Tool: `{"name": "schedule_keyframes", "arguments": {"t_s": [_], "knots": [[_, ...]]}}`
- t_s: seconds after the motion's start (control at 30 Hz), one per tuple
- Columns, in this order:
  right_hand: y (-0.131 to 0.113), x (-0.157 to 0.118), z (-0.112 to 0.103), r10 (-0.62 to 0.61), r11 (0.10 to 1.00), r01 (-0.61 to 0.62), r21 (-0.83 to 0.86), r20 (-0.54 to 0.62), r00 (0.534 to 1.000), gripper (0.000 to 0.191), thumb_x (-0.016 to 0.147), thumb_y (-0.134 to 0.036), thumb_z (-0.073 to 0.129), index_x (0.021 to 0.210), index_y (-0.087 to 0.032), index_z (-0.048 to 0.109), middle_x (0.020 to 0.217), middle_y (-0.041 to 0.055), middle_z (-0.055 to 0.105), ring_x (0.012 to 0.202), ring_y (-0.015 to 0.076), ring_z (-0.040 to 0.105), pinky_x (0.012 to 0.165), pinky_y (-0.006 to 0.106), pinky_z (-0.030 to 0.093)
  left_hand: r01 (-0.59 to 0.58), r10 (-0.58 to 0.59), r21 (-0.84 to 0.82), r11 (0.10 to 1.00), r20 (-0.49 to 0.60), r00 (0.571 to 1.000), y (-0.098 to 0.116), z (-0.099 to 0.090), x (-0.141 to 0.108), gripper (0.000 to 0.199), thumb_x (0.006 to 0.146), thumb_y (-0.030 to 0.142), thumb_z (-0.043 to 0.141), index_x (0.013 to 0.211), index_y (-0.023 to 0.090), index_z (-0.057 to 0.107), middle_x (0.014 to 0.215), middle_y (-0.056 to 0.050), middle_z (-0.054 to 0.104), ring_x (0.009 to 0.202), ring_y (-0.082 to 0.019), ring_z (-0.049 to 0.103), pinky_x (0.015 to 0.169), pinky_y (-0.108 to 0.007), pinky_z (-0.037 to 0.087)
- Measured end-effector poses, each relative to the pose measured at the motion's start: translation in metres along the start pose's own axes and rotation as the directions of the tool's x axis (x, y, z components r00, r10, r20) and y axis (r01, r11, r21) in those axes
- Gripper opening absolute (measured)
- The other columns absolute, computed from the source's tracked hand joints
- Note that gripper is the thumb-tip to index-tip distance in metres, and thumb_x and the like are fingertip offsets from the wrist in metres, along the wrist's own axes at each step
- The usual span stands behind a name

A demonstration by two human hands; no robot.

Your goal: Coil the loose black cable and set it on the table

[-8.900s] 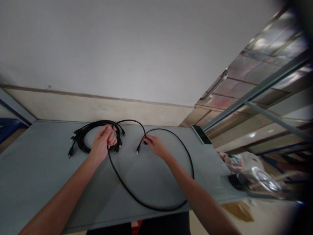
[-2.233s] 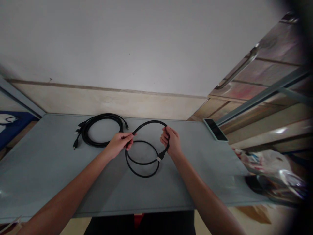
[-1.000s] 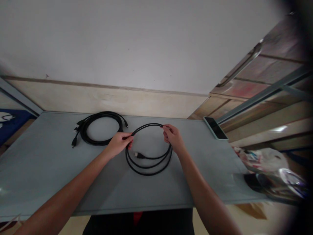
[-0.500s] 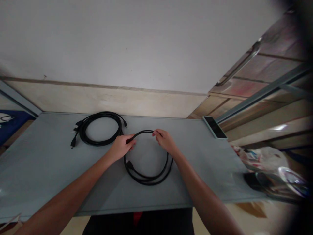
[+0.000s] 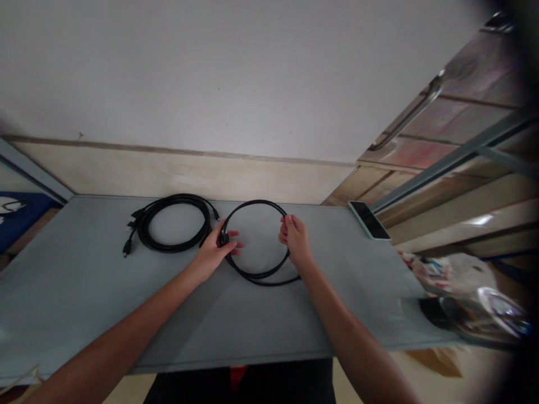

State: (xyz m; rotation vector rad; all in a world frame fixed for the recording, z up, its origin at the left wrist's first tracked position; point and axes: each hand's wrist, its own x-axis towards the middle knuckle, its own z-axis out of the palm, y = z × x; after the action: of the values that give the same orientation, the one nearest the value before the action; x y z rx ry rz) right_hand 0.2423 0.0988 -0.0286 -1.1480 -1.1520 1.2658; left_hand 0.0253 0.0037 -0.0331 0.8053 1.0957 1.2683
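A black cable (image 5: 259,275) is looped into a ring between my hands, over the grey table. My left hand (image 5: 215,247) grips the ring's left side near a black plug, thumb across it and the other fingers stretched out. On the ring's right side, my right hand (image 5: 296,238) is closed around the cable. One strand runs from the bottom of the ring to beneath my right wrist, where its end is hidden. A second, thicker coil of black cable (image 5: 174,247) lies to the left, with several plugs sticking out.
A phone (image 5: 369,220) lies at the table's back right corner. On the grey table's (image 5: 84,286) right side are a blurred clear container (image 5: 475,320) and a plastic bag (image 5: 469,272). The white wall (image 5: 210,73) rises behind the table.
The ring has moved up and away from me and become rounder. My right hand has shifted right and slightly down along it; the plug is now at my left hand.
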Motion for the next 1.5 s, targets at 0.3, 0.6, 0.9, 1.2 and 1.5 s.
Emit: {"name": "schedule_keyframes", "arguments": {"t_s": [0.3, 0.6, 0.9, 1.2, 1.5], "knots": [[-0.008, -0.003, -0.003, 0.084, 0.994, -0.068, -0.088, 0.196, 0.977, 0.035, 0.085, -0.054, 0.058, 0.081, -0.02, 0.053, 0.051, -0.0078, 0.04, 0.037, 0.0065, 0.035, 0.036, 0.02, 0.031, 0.169, -0.162, -0.088, 0.982, 0.077, 0.984, 0.01, -0.006, 0.0, 0.038, 0.088, 0.043, 0.061, 0.117, 0.021, 0.05, 0.066, 0.009, 0.042, 0.042, -0.003, 0.033, 0.042, -0.017, 0.033], [-0.015, -0.023, 0.007, 0.102, 0.889, 0.234, -0.393, 0.669, 0.737, 0.042, 0.088, -0.044, 0.061, 0.123, -0.02, 0.065, 0.091, 0.0051, 0.07, 0.057, 0.0103, 0.058, 0.051, 0.023, 0.049, -0.149, 0.023, 0.613, 0.776, 0.209, 0.978, 0.01, -0.005, -0.007, 0.051, 0.097, 0.048, 0.043, 0.138, 0.018, 0.045, 0.063, 0.003, 0.05, 0.053, -0.014, 0.049, 0.054, -0.026, 0.037], [-0.006, -0.038, 0.031, -0.095, 0.631, 0.657, -0.412, 0.8, 0.592, 0.019, 0.092, -0.026, 0.059, 0.103, -0.021, 0.073, 0.091, 0.0066, 0.072, 0.08, 0.0189, 0.066, 0.079, 0.033, 0.052, -0.269, 0.137, 0.616, 0.74, 0.253, 0.958, 0.008, 0.011, -0.015, 0.056, 0.099, 0.048, 0.035, 0.143, 0.014, 0.036, 0.066, -0.001, 0.058, 0.07, -0.023, 0.062, 0.071, -0.032, 0.043], [-0.001, -0.015, 0.01, -0.249, 0.608, 0.537, -0.584, 0.502, 0.828, 0.017, 0.091, -0.032, 0.057, 0.097, -0.019, 0.068, 0.087, 0.0075, 0.071, 0.078, 0.0203, 0.065, 0.074, 0.031, 0.048, 0.083, -0.15, 0.43, 0.899, 0.125, 0.981, 0.003, -0.004, 0.005, 0.047, 0.093, 0.056, 0.045, 0.118, 0.017, 0.056, 0.061, 0.005, 0.046, 0.043, -0.009, 0.039, 0.041, -0.02, 0.027], [0.007, 0.012, -0.016, -0.481, 0.581, 0.403, -0.707, 0.101, 0.871, 0.018, 0.09, -0.034, 0.051, 0.098, -0.019, 0.058, 0.095, 0.0142, 0.066, 0.09, 0.0261, 0.06, 0.084, 0.041, 0.047, -0.125, 0.084, 0.501, 0.856, 0.102, 0.991, 0.001, -0.008, 0.01, 0.037, 0.095, 0.038, 0.046, 0.122, 0.017, 0.059, 0.071, 0.001, 0.053, 0.05, -0.01, 0.048, 0.049, -0.023, 0.041]]}}
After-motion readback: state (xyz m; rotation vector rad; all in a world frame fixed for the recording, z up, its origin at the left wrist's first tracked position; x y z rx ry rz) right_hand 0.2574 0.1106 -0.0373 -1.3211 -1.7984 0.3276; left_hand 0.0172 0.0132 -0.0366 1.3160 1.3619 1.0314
